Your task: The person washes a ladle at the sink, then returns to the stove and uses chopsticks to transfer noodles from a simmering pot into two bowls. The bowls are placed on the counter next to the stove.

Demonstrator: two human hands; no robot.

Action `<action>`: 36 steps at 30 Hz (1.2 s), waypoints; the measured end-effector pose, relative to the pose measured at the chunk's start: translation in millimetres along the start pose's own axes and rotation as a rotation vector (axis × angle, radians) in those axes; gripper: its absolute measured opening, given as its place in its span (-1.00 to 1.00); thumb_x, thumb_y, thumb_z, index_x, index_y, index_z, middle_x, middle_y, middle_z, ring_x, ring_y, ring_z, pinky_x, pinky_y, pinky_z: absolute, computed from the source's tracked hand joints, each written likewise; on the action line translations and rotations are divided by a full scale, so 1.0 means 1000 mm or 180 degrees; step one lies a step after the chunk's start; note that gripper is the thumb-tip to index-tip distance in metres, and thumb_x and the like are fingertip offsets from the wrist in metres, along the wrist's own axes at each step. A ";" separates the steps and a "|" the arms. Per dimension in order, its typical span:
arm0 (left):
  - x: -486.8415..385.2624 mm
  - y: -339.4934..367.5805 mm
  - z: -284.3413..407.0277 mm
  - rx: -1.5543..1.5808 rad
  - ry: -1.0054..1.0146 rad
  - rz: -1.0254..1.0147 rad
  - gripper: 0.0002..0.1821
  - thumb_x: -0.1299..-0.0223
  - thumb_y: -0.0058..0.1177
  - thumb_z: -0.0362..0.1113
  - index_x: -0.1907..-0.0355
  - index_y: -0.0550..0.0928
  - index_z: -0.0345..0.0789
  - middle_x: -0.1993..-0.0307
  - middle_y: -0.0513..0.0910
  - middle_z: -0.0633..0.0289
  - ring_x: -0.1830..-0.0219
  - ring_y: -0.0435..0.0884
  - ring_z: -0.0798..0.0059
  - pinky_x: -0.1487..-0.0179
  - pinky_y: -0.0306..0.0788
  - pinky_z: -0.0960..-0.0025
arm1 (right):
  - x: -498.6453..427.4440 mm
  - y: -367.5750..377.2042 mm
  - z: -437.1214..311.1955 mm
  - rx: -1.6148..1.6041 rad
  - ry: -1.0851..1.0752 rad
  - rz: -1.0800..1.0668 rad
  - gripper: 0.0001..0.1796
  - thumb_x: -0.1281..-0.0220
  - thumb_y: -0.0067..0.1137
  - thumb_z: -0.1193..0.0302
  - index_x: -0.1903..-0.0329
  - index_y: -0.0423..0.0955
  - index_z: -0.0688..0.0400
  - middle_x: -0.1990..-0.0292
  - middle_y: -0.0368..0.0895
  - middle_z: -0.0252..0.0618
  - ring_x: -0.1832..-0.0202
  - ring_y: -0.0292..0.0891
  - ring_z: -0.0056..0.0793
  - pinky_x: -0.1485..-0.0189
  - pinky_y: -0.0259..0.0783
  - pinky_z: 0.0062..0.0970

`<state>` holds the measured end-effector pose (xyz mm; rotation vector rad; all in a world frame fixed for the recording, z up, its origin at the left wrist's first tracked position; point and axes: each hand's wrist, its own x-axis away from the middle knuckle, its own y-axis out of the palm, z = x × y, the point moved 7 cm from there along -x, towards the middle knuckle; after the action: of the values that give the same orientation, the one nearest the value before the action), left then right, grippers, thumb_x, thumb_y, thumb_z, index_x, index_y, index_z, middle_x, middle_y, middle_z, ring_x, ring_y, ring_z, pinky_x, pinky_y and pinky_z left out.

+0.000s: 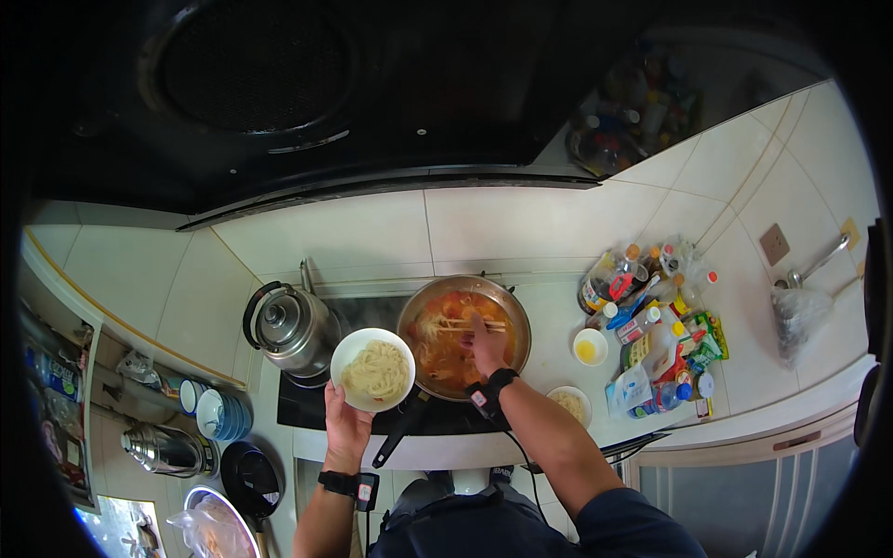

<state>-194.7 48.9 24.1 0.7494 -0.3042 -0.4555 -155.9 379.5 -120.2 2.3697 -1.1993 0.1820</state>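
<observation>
My left hand [349,425] holds a white bowl [338,363] from below, at the left edge of a frying pan. Pale noodles [378,373] fill much of the bowl. Over the steel frying pan [520,296], my right hand [486,347] grips a pair of wooden chopsticks [453,325]. Their tips reach into a red-orange tomato soup [446,363], where a clump of thin noodles [427,328] lies around them. The pan sits on a black cooktop [307,404], and its black handle [401,429] points toward me.
A steel kettle [293,328] stands left of the pan. To the right are a small bowl with yellow liquid [590,348], a bowl of pale food [571,404] under my forearm, and crowded bottles [652,342]. A black range hood [391,157] overhangs the wall. Stacked bowls [222,415] stand left.
</observation>
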 end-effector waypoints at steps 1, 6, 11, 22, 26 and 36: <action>0.001 -0.001 0.001 0.0007 0.0017 -0.0001 -0.44 -0.50 0.04 -0.02 -0.41 0.32 -0.17 -0.37 0.47 0.15 -0.38 0.51 0.11 -0.29 0.56 -0.07 | -0.002 -0.004 0.007 -0.0271 0.0259 0.0068 -0.69 -0.49 0.22 0.22 0.03 0.51 0.23 0.35 0.67 -0.17 0.44 0.66 -0.36 0.32 0.70 -0.32; 0.004 0.007 0.006 0.0081 0.0021 -0.0018 -0.35 -0.44 0.13 -0.04 -0.43 0.25 -0.21 -0.35 0.47 0.12 -0.34 0.54 0.16 -0.24 0.61 0.02 | -0.017 -0.020 0.035 -0.1069 0.0945 0.0397 -0.65 -0.49 0.21 0.19 -0.09 0.43 0.16 0.33 0.63 -0.19 0.36 0.66 -0.30 0.16 0.72 -0.19; 0.010 0.003 0.007 0.0064 0.0109 0.0194 -0.35 -0.44 0.15 -0.04 -0.43 0.25 -0.21 -0.35 0.47 0.12 -0.34 0.55 0.17 -0.25 0.61 0.02 | -0.021 -0.007 0.040 -0.0872 0.1139 0.0296 -0.65 -0.49 0.21 0.18 -0.07 0.43 0.17 0.31 0.63 -0.17 0.39 0.64 -0.31 0.20 0.71 -0.22; 0.010 0.000 0.004 0.0153 0.0107 0.0170 -0.35 -0.40 0.21 -0.03 -0.38 0.27 -0.19 -0.33 0.47 0.12 -0.34 0.54 0.17 -0.28 0.58 -0.02 | -0.020 -0.010 0.035 -0.0669 0.0741 0.0360 -0.68 -0.49 0.20 0.23 -0.04 0.45 0.20 0.30 0.61 -0.21 0.39 0.63 -0.36 0.23 0.71 -0.32; 0.011 -0.005 0.004 0.0156 0.0111 0.0195 -0.35 -0.39 0.22 -0.03 -0.37 0.28 -0.18 -0.33 0.48 0.12 -0.34 0.54 0.17 -0.28 0.58 -0.01 | -0.013 -0.004 0.032 -0.0707 0.0795 0.0515 -0.68 -0.51 0.15 0.29 -0.10 0.40 0.24 0.22 0.62 -0.17 0.34 0.66 -0.33 0.20 0.73 -0.29; 0.003 -0.007 -0.003 0.0143 0.0035 0.0137 -0.40 -0.40 0.20 -0.04 -0.35 0.29 -0.15 -0.31 0.49 0.17 -0.32 0.55 0.18 -0.24 0.60 0.02 | 0.002 -0.001 0.032 -0.1283 0.1334 0.0347 -0.72 -0.53 0.06 0.38 -0.15 0.38 0.21 0.09 0.64 -0.07 0.24 0.70 -0.21 0.12 0.75 -0.19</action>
<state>-192.9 45.2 17.5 0.7876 -0.3206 -0.4048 -157.2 363.7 -147.7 1.8077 -1.0445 0.4086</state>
